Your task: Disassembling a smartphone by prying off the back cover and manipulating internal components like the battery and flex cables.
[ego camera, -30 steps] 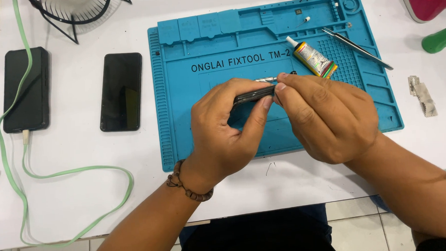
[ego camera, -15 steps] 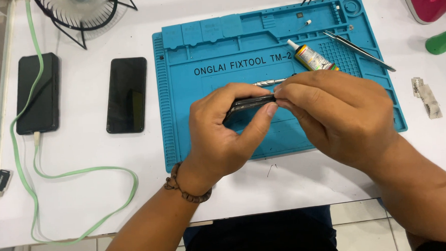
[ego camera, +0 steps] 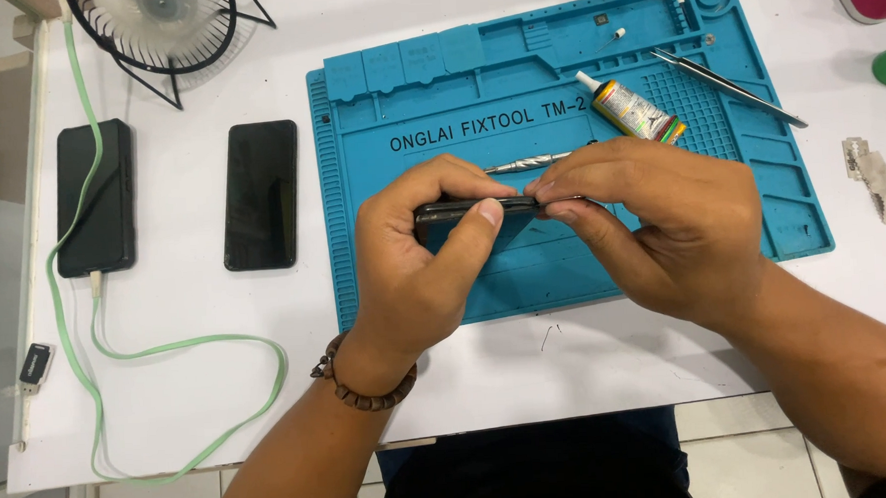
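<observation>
Both hands hold a thin dark phone [ego camera: 466, 210] edge-on above a blue silicone work mat [ego camera: 380, 182]. My left hand [ego camera: 419, 265] wraps its left end, thumb pressed on the near edge. My right hand [ego camera: 661, 229] pinches the right end with fingertips and thumb. Most of the phone is hidden by the fingers. A slim metal tool [ego camera: 529, 162] lies on the mat just behind the hands. A small glue tube [ego camera: 628, 109] with a white nozzle lies beyond it.
Long metal tweezers [ego camera: 730, 89] rest on the mat's right side. Left of the mat lie a black phone [ego camera: 261, 194] and a second dark phone [ego camera: 95, 196] on a green cable [ego camera: 198, 347]. A small fan [ego camera: 159, 22] stands at back left. A worn strip [ego camera: 878, 180] lies at right.
My hands have stayed together on the phone, with the right fingers shifting slightly along its edge. The camera view has drifted, so the table appears shifted to the right.
</observation>
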